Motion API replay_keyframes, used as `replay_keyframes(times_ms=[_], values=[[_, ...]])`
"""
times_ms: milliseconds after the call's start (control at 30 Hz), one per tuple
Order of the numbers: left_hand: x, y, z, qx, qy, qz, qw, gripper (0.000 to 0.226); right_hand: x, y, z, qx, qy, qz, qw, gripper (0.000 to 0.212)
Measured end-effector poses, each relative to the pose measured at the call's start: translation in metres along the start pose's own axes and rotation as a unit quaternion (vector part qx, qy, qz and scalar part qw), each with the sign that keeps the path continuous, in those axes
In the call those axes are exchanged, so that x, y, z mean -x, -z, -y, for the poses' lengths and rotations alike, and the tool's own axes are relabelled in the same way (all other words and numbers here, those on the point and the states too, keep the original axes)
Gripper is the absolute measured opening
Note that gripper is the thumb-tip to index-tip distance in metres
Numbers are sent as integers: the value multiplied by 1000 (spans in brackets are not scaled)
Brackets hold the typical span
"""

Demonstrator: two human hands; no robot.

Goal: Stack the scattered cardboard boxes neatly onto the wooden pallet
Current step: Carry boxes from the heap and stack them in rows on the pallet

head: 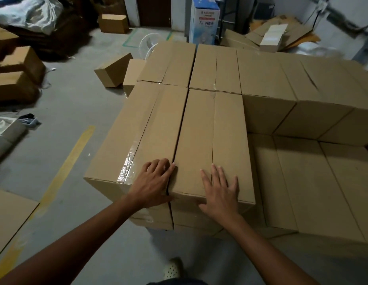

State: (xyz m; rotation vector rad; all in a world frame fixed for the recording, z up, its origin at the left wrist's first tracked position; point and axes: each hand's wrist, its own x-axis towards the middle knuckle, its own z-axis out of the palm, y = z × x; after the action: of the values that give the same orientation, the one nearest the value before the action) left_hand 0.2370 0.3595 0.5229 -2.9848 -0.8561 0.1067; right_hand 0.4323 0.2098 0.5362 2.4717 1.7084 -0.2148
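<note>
On two plain brown, tape-sealed boxes (pixel 199 130), left hand (pixel 155 182) rests loosely bent, right hand (pixel 221 192) lies flat.

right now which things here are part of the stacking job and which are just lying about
Job: stack of brown cardboard boxes, left hand and right hand resting on top; tilted brown cardboard box loose on the floor; heap of brown cardboard boxes at left.
Lying about: tall blue-and-white printed carton; white round fan; flattened cardboard sheets; white plastic bags.
</note>
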Motion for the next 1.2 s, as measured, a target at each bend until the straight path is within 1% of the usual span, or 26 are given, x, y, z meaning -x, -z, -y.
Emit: replay_keyframes(times_ms=[67,133,300,400,500,567,633,733,767,833,900,1000,1100,1200], values=[[-5,-2,2,-2,-10,20,1000,121,0,0,3,3,-5,1,1000,112],[-6,-7,-1,-1,-7,24,1000,123,0,-1,3,3,-10,1,1000,112],[-5,-11,-4,11,-3,-15,1000,124,-1,-2,2,-10,-21,8,1000,112],[-7,-9,-5,11,-11,-26,1000,115,0,-2,1,-17,-17,12,1000,108],[-11,-3,-8,49,-28,-19,998,104,0,2,-4,-60,-13,13,998,98],[-22,5,-15,72,-43,-11,996,103,2,10,-11,-128,-27,1,991,99],[-37,12,-23,84,-36,5,996,103,6,15,-24,-184,-73,-38,979,96],[-62,16,-30,90,4,-4,996,104,7,9,-52,-222,-191,-98,951,75],[-66,15,-31,93,18,-4,995,106,6,5,-60,-241,-228,-98,938,74],[-70,12,-33,99,35,13,994,111,3,-1,-64,-270,-274,-76,920,77],[-71,11,-37,109,39,21,993,115,-1,-6,-60,-261,-293,-68,917,76],[-73,14,-42,118,42,24,992,119,-8,-10,-53,-242,-279,-114,922,68],[-74,16,-42,112,43,36,992,120,-13,-23,-59,-234,-255,-145,927,68],[-75,16,-44,120,42,32,991,121,-10,-21,-61,-215,-238,-135,937,62]])
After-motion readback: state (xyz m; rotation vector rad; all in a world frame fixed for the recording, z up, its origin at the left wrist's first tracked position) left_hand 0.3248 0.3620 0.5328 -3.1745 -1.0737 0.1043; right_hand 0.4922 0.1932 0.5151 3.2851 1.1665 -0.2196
